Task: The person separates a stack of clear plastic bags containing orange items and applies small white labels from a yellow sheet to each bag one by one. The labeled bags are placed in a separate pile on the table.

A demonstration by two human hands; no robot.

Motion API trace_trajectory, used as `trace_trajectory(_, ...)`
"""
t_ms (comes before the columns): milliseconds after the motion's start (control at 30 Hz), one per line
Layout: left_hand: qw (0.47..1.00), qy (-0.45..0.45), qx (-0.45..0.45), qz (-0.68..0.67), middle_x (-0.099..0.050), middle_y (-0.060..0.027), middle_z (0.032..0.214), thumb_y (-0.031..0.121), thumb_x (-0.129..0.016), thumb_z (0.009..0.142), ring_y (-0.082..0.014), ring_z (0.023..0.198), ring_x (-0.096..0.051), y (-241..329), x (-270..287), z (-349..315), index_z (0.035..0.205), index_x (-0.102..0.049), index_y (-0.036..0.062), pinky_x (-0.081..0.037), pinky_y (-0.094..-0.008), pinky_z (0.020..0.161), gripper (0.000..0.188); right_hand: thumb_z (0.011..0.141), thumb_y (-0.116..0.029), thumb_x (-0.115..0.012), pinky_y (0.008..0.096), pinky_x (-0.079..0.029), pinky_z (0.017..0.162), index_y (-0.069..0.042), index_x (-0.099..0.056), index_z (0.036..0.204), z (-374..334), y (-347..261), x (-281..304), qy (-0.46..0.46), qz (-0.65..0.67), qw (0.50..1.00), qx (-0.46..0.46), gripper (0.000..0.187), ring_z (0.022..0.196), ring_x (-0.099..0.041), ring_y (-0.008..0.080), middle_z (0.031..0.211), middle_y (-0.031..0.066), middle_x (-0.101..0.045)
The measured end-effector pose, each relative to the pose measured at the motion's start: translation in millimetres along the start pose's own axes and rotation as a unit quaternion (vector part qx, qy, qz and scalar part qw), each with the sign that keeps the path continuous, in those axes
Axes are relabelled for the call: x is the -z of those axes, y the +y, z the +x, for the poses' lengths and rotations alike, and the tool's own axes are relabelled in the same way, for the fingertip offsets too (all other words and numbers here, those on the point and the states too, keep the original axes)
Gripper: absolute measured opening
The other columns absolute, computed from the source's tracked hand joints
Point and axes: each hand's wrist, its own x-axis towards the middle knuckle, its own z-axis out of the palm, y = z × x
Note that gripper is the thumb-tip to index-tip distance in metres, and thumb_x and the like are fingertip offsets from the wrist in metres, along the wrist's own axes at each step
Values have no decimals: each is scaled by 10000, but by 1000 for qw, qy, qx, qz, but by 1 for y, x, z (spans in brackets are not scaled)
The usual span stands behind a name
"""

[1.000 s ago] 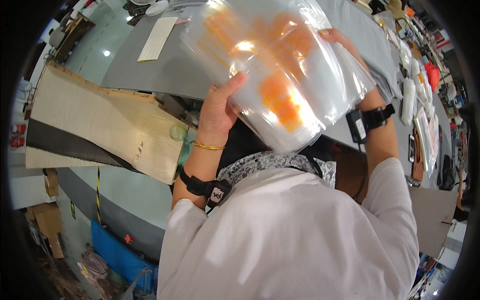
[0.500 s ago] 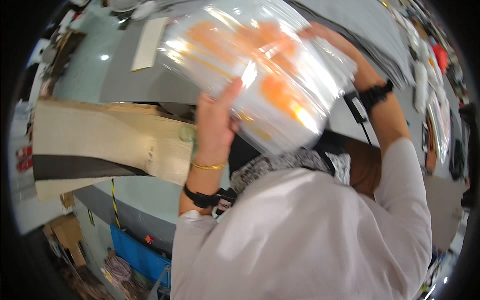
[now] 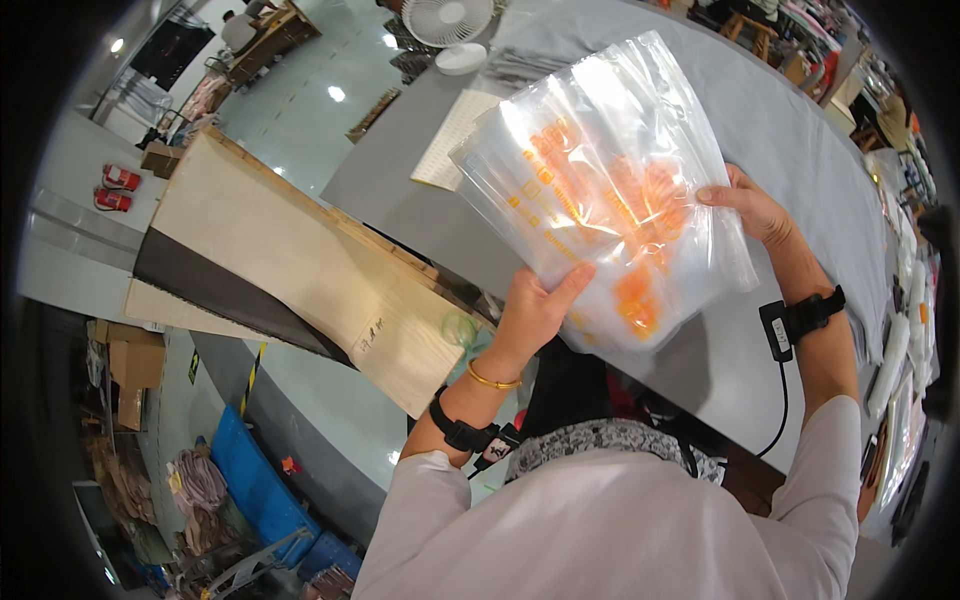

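Observation:
Between my hands I hold a stack of clear plastic bags point(image 3: 600, 210) with orange printing, tilted above the grey table. My left hand point(image 3: 543, 305) grips the stack's lower left edge, thumb on top and fingers hidden beneath. At the right edge, my right hand point(image 3: 748, 203) pinches the stack, its thumb over the film. The bags look flat and glossy, and their edges fan out slightly at the right. A black strap with a small device sits on each of my forearms.
A grey table point(image 3: 385, 190) carries a lined paper sheet point(image 3: 450, 140) and grey cloth point(image 3: 800, 170). At the left stands a cream board point(image 3: 290, 250) with a dark band. A white fan point(image 3: 447, 18) is at the back. Fire extinguishers point(image 3: 118, 178) stand far left.
The view has turned and shifted, showing more of the table and room. The bags have come down nearer to me, still held in both hands, and now appear sharper.

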Motion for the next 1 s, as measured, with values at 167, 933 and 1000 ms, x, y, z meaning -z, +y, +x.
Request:
trace_trajectory(167,627,74,569,-527,-788,-31,1088,91,-751,953,-130,722,-634,67,76,87,1197,-765,34,-498,-314,584,251,955,-273,-786,397,-453,1151,-22,-580,1450,52,-65,-4,-39,-228,963,140,592,1320,-606,228,1393,110,-671)
trace_trajectory(933,-616,353,343,-615,-649,-247,1315,185,-703,892,-302,940,-731,-77,-50,101,1431,-580,28,-588,-355,686,574,951,-173,-658,441,-411,1220,-284,-523,1558,77,48,44,68,-761,504,402,631,1588,-334,292,1678,32,-431)
trace_trajectory(1000,-640,386,279,-603,-624,-234,1352,262,-816,840,-354,958,-724,-60,-48,97,1431,-570,42,-588,-412,750,677,995,-422,-638,491,-344,1260,-212,-562,1521,57,78,10,32,-637,731,243,571,1567,-357,309,1671,84,-436)
